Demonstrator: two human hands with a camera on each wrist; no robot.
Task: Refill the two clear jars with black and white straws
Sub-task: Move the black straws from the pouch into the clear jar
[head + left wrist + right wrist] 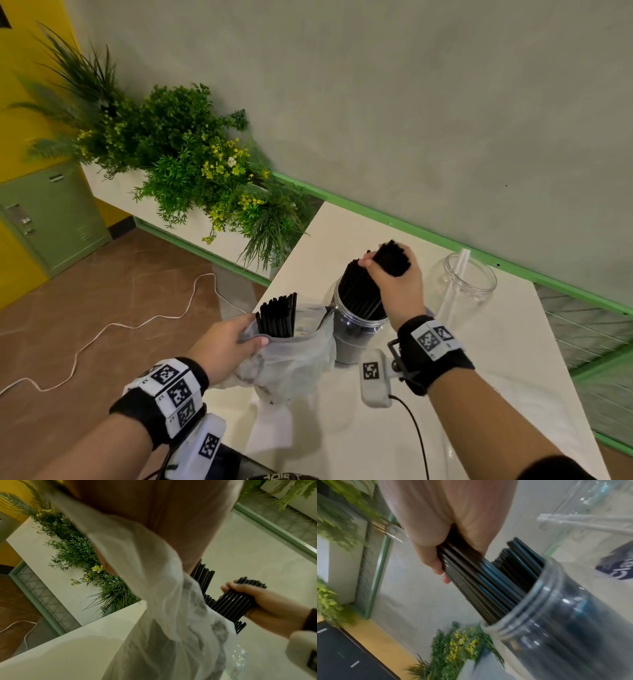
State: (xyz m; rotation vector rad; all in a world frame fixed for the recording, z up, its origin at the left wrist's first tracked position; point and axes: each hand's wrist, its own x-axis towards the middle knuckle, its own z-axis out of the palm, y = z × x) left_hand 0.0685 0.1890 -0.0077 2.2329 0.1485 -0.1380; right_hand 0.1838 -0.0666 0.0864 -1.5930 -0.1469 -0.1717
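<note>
My right hand grips a thick bundle of black straws whose lower ends stand inside a clear jar on the white table. The right wrist view shows the same bundle slanting into the jar's threaded mouth. My left hand holds the top of a thin clear plastic bag with more black straws sticking up out of it. A second clear jar stands further right and holds a few white straws.
A white planter with green plants and yellow flowers stands left of the table. A white cable trails over the brown floor. A green-edged wall runs behind the table. A green cabinet stands at far left.
</note>
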